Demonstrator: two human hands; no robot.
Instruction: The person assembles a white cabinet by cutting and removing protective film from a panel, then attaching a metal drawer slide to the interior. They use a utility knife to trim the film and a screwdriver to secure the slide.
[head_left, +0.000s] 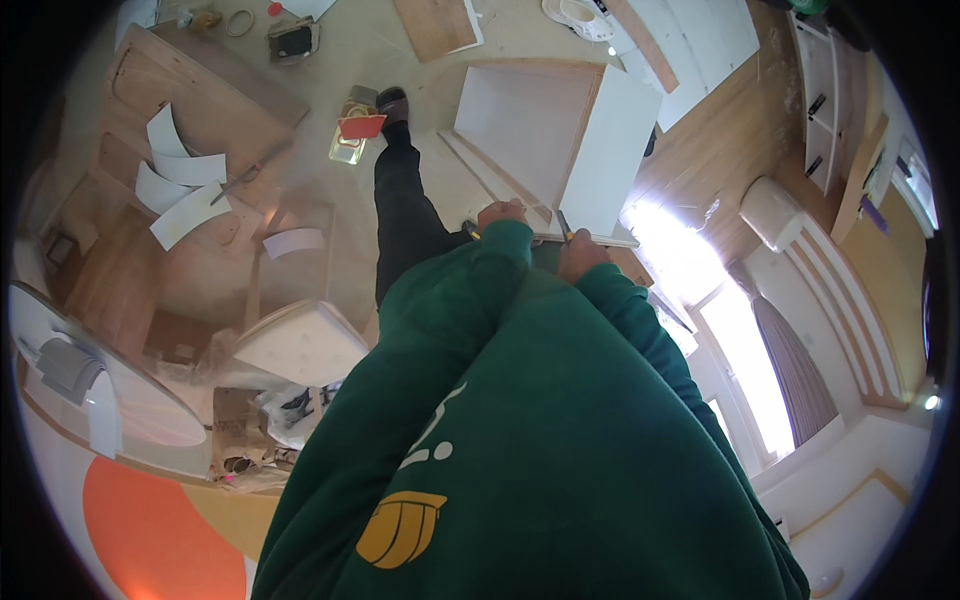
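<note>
An open white cabinet box (525,120) with bare wood-coloured edges lies on the floor just in front of me. My left hand (502,212) is closed at its near left corner, beside a thin pale strip (470,170). What its fingers grip is too small to make out. My right hand (583,255) is wrapped round a slim dark tool with a yellow part (566,226), whose tip points up at the box's near edge. Whether it is a knife or another hand tool does not show clearly. Green sleeves cover both arms.
Left of my outstretched leg lies a transparent package with a red label (358,128). Curved white sheets (185,175) rest on wooden furniture parts at the left. A large white panel (700,50) lies beyond the box, and a bright window (745,350) is at the right.
</note>
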